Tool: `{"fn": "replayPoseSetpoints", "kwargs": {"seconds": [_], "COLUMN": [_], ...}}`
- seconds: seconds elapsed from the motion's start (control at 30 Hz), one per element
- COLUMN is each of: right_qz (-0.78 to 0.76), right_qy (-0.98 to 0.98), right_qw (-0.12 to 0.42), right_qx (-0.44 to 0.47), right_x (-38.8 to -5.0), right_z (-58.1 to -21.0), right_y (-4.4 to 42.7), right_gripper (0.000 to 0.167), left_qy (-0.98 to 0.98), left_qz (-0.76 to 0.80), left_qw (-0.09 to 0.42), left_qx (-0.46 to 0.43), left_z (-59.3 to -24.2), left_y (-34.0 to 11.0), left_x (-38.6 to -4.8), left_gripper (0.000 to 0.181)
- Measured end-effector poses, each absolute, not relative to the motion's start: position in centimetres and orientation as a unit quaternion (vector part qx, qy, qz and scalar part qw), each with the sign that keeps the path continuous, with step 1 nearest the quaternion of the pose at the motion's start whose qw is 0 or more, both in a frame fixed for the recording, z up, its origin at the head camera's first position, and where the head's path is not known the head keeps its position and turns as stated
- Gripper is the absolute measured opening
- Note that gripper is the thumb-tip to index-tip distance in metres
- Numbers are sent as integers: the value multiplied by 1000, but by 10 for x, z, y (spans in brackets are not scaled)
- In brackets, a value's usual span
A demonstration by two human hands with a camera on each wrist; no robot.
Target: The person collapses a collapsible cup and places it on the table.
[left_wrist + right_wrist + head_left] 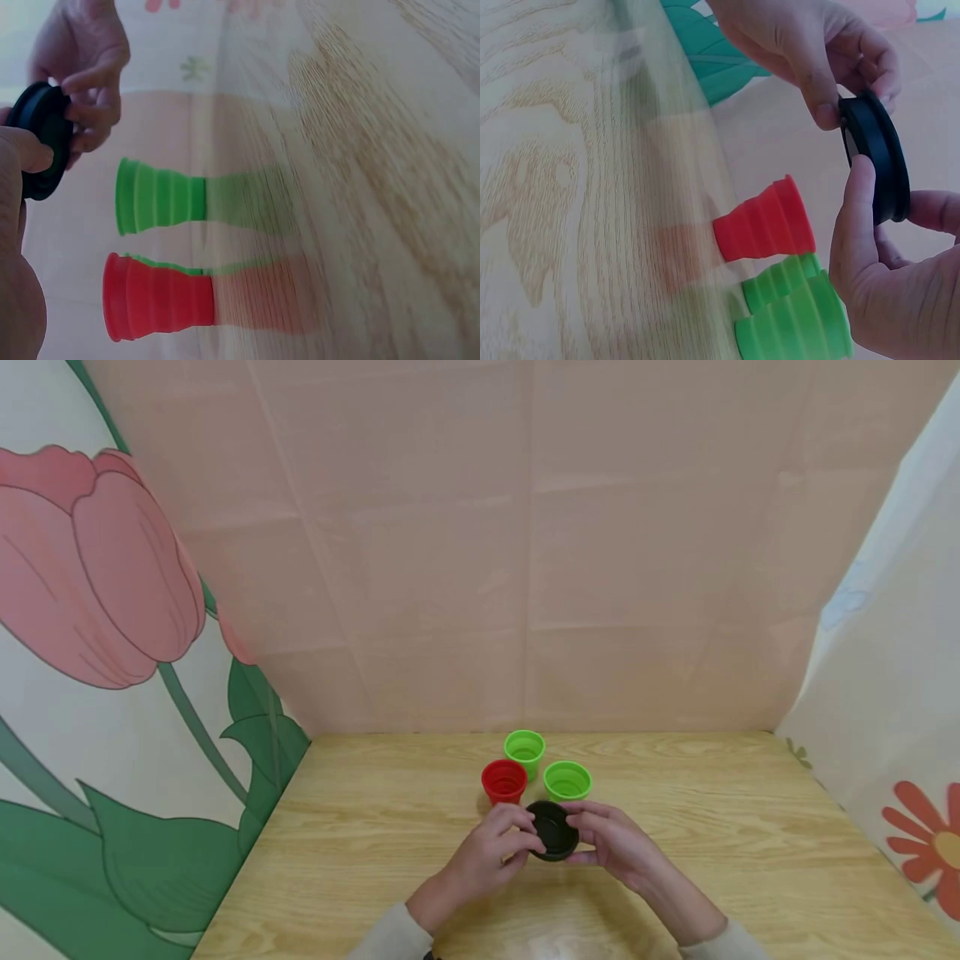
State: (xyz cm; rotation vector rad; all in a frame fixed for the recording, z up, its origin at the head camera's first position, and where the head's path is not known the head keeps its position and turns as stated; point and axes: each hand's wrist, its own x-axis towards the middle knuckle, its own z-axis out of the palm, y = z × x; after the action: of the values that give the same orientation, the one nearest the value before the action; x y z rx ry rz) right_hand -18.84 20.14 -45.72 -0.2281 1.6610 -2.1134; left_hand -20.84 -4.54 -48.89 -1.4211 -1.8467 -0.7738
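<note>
A black collapsible cup [553, 832], folded down to a flat disc, is held above the table between both hands. My left hand [491, 850] pinches its left side, thumb and fingers on the rim. On the other side my right hand [618, 846] grips the edge between thumb and fingers. In the right wrist view the flat cup [881, 161] is seen edge-on, tilted. Just beyond the hands stand a red cup [504, 781], a near green cup [567, 781] and a far green cup [524, 750], all upright and extended.
The wooden table [360, 843] meets a plain pinkish backdrop [450, 568] behind the cups. A tulip-printed cloth [112, 568] hangs at the left, and a flower-printed one [900, 735] at the right.
</note>
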Motion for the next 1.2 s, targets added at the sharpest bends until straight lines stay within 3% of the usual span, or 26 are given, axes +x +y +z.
{"fn": "replayPoseSetpoints", "kwargs": {"seconds": [0.6,0.7,0.87,0.97,1.2], "right_qz": [-760,-757,-757,-760,-765], "right_qy": [607,611,612,608,601], "right_qw": [212,212,210,208,207], "right_qx": [-90,-93,-92,-91,-100], "right_x": [-190,-190,-189,-188,-187], "right_z": [-459,-459,-460,-462,-464], "right_y": [204,206,208,209,211], "right_gripper": [29,30,31,29,29], "left_qy": [-725,-747,-766,-759,-714], "left_qz": [-317,-343,-457,-544,-675], "left_qw": [295,255,134,62,-52], "left_qx": [-535,-509,-431,-352,-180], "left_z": [-489,-487,-482,-479,-475], "left_y": [-50,-50,-46,-42,-31], "left_x": [-202,-197,-188,-185,-178], "left_gripper": [37,42,44,41,41]}}
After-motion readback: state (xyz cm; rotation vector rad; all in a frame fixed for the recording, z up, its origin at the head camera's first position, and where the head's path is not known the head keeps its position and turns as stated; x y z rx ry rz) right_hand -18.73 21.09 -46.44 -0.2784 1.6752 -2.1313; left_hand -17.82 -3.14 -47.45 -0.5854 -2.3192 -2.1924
